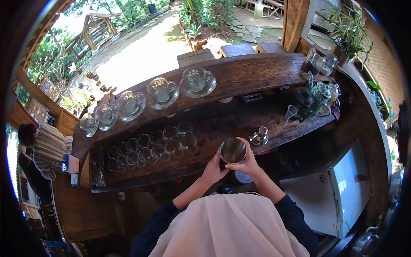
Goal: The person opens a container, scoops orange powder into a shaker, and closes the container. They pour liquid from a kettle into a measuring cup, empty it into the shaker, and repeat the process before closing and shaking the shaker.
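Both my hands hold a metal shaker tin (233, 150) in front of my chest, its open mouth turned up toward me. My left hand (213, 169) wraps its left side, and my right hand (249, 164) closes round the right side and lower rim. Just beyond my right hand, a small shiny metal piece (259, 137), like a shaker top, stands on the lower wooden counter (218, 128). To the left, several clear drinking glasses (158, 150) stand in two rows.
On the raised bar ledge (252, 70) stand several glass cups on saucers (198, 83). Bottles and a green pitcher (320, 95) crowd the right end, near a glass jar (319, 62). A white fridge (314, 197) stands lower right. A person in a striped top (50, 143) is at far left.
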Tool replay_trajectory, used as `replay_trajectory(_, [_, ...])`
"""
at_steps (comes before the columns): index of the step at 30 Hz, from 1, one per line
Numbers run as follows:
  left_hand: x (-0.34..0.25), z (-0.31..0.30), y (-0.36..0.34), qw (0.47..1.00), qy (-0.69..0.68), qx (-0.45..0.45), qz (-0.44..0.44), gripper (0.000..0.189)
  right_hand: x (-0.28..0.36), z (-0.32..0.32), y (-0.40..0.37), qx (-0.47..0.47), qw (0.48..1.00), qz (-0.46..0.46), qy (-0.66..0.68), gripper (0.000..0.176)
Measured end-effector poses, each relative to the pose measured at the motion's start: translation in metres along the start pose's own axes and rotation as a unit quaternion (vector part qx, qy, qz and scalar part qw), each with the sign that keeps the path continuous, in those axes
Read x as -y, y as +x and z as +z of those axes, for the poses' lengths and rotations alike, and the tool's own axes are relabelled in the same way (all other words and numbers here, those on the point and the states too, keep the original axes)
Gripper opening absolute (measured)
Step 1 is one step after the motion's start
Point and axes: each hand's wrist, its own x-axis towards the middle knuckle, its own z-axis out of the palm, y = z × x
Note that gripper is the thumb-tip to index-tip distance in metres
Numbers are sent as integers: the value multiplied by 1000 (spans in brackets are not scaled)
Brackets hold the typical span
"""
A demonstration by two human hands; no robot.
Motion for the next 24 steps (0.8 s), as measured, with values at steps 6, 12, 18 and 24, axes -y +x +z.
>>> replay_trajectory(6, [-11, 34, 29, 999, 18, -13, -23, 88, -8, -46, 12, 34, 999, 11, 7, 98])
replay_trajectory(12, [-4, 37, 30, 999, 33, -19, -35, 85, -30, -47, 12, 62, 998, -9, 29, 96])
replay_trajectory(18, [-1, 32, 34, 999, 17, -4, -51, 84, -68, -37, -7, 76, 995, 65, 18, 84])
replay_trajectory(24, [0, 29, 32, 999, 5, -4, -45, 84, -54, -31, -3, 47, 996, 74, 10, 73])
